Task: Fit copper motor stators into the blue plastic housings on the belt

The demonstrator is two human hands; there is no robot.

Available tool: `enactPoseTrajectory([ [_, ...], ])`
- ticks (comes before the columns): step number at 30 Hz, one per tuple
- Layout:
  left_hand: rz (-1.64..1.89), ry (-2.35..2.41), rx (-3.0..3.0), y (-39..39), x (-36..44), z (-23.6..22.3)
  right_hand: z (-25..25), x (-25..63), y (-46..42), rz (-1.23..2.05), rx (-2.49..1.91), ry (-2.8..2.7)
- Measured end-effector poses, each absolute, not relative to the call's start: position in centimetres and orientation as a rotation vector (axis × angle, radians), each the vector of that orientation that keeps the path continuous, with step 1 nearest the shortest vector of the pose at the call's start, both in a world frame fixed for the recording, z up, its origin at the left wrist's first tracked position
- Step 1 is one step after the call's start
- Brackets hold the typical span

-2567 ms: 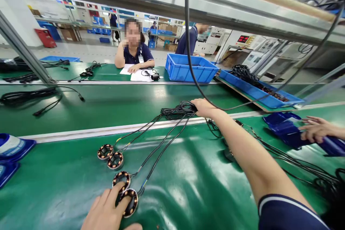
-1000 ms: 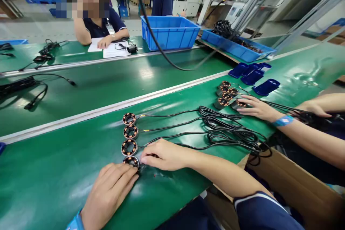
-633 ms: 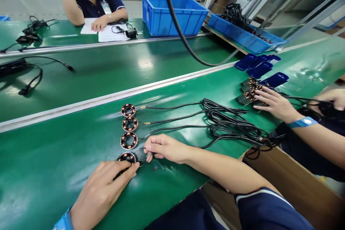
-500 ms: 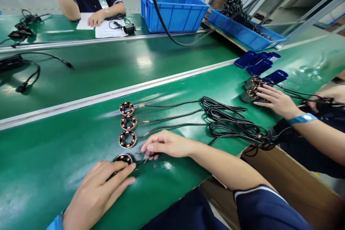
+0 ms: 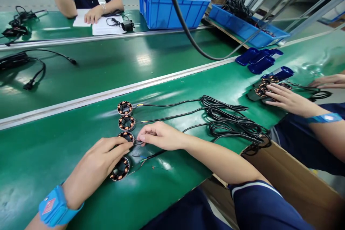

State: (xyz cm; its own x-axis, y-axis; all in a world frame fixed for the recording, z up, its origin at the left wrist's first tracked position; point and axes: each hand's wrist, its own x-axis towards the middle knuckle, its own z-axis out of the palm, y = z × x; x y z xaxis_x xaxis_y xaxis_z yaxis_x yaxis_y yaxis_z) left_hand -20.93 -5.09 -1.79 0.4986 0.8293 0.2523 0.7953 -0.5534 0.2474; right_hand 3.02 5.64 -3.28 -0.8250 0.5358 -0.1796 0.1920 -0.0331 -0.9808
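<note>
Four copper-wound coil rings lie in a column on the green belt, each with a black cable running right into a loose cable bundle (image 5: pixel 231 124). My left hand (image 5: pixel 98 163), with a blue wrist strap (image 5: pixel 55 206), lies stretched out with its fingertips on the third ring (image 5: pixel 125 136). The nearest ring (image 5: pixel 120 169) sits partly under its fingers. My right hand (image 5: pixel 161 136) pinches the thin wire where it leaves the third ring. The two far rings (image 5: pixel 124 108) (image 5: pixel 127 123) lie untouched.
At the right, a co-worker's hand (image 5: pixel 287 99) rests on another set of rings (image 5: pixel 262 89) beside dark blue trays (image 5: pixel 258 61). A black hose (image 5: pixel 188 36) hangs over the belt. Behind are a blue crate (image 5: pixel 172 3), a seated person with papers (image 5: pixel 104 28), and black cables (image 5: pixel 24 61) at left. A cardboard box (image 5: pixel 296 179) stands by my right arm.
Both my hands have moved from the nearest ring up to the third one. The nearest ring now lies lower and tilted, with its wire ends free. The co-worker's hand has shifted right.
</note>
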Motion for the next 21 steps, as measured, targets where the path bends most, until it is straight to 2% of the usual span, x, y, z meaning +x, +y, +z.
enactPoseTrajectory([
  [2, 0.470, 1.389, 2.612, -5.2, -21.5, -1.7, -3.7, 3.0, 5.5, 2.220, -0.762, -1.747],
  [4, 0.397, 1.340, 2.592, -5.1, -22.1, -1.5, -3.8, 2.8, 5.3, 2.331, -0.815, -1.573],
  [9, 0.215, 1.297, 2.566, -5.4, -22.5, -1.2, -3.7, 2.1, 4.3, 2.336, -1.059, -1.319],
  [13, 0.201, 1.326, 2.583, -5.9, -22.3, -1.1, -4.0, 2.9, 4.4, 2.319, -0.946, -1.504],
  [15, 0.300, 1.318, 2.563, -5.8, -22.2, -0.9, -3.7, 3.6, 4.8, 2.199, -0.813, -1.642],
  [21, 0.631, 1.527, 2.543, -2.8, -21.2, -0.6, -1.8, 4.0, 7.3, 1.430, -0.782, -1.852],
])
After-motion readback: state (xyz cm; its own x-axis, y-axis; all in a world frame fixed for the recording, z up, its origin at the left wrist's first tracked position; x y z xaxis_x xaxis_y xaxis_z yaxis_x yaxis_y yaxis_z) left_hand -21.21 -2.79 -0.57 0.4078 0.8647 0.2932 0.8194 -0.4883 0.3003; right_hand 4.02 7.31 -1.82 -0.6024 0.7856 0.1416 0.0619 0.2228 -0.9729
